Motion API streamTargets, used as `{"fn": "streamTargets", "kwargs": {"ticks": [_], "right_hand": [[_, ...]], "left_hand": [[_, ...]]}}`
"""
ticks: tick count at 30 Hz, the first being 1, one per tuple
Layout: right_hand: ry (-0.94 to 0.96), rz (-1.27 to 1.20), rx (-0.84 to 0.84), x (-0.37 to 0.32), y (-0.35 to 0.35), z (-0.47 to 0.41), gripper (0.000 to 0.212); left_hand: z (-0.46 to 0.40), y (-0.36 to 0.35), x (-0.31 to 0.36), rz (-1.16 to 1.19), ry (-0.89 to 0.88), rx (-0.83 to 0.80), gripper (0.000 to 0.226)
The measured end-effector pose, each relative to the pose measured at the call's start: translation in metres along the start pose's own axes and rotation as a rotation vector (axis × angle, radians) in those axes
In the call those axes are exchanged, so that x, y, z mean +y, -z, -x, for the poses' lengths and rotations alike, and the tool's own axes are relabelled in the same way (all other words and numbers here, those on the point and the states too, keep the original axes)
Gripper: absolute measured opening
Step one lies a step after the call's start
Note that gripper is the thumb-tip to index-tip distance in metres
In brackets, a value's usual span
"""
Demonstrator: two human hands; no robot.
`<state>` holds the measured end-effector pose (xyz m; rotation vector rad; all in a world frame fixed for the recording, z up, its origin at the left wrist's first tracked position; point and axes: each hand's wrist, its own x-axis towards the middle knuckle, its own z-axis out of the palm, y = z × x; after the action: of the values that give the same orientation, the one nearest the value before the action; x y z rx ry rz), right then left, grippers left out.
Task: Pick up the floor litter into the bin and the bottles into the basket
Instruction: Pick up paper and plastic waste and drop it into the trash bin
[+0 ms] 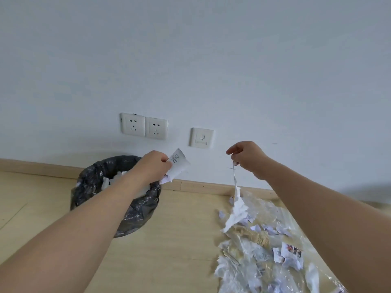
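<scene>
Litter pile: paper scraps on clear plastic, on the floor right of the bin. Right hand: fingers pinching a twisted white tissue strip dangling above the pile. Left hand: fingers gripping a printed paper slip over the bin's rim. Wall sockets beyond the bin.

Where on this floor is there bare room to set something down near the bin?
Bare wood floor lies between the bin and the litter pile, running up to the baseboard. More bare floor shows left of the bin. The right side is crowded with torn paper and clear plastic. The left hand holds paper over the bin; the right hand pinches a tissue strip.
</scene>
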<state>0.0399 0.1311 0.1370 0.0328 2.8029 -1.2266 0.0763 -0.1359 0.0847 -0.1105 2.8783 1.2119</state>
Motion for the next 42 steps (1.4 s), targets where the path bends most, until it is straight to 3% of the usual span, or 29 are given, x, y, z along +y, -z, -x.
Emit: {"fn": "streamTargets", "kwargs": {"ticks": [4, 10, 14, 17, 23, 27, 30, 32, 36, 39, 42], "right_hand": [[-0.019, -0.154, 0.03, -0.058, -0.024, -0.015, 0.029], [0.041, -0.341, -0.002, -0.153, -0.061, -0.038, 0.027], [0.068, -0.459, -0.034, -0.2, -0.097, -0.05, 0.026], [0.071, -0.462, -0.074, -0.215, -0.136, -0.056, 0.027], [0.004, -0.346, -0.076, -0.184, -0.222, -0.076, 0.032], [0.026, -0.027, -0.105, -0.135, -0.272, -0.083, 0.031], [0.064, 0.349, -0.349, -0.1, -0.313, -0.081, 0.03], [0.074, 0.543, -0.521, -0.085, -0.337, -0.078, 0.034], [0.074, 0.591, -0.609, -0.078, -0.357, -0.077, 0.033], [0.126, 0.602, -0.577, -0.083, -0.346, -0.078, 0.023], [0.177, 0.537, -0.478, -0.091, -0.309, -0.075, 0.031]], "left_hand": [[-0.005, 0.03, -0.042, 0.077, 0.061, 0.117, 0.027], [-0.009, 0.073, -0.104, -0.011, 0.139, 0.245, 0.021], [-0.009, 0.079, -0.142, -0.085, 0.226, 0.253, 0.012], [-0.013, 0.075, -0.162, -0.142, 0.231, 0.255, 0.018], [-0.014, 0.052, -0.184, -0.457, 0.12, 0.105, 0.005], [-0.017, 0.041, -0.196, -0.546, 0.061, 0.073, 0.023], [-0.019, 0.032, -0.211, -0.529, 0.087, -0.052, 0.025], [-0.018, 0.027, -0.219, -0.665, 0.095, -0.111, 0.017], [-0.023, 0.023, -0.222, -0.829, 0.126, -0.108, 0.017], [-0.03, 0.025, -0.215, -0.825, 0.104, -0.031, 0.019], [-0.035, 0.024, -0.2, -0.798, 0.069, 0.072, 0.018]]}}
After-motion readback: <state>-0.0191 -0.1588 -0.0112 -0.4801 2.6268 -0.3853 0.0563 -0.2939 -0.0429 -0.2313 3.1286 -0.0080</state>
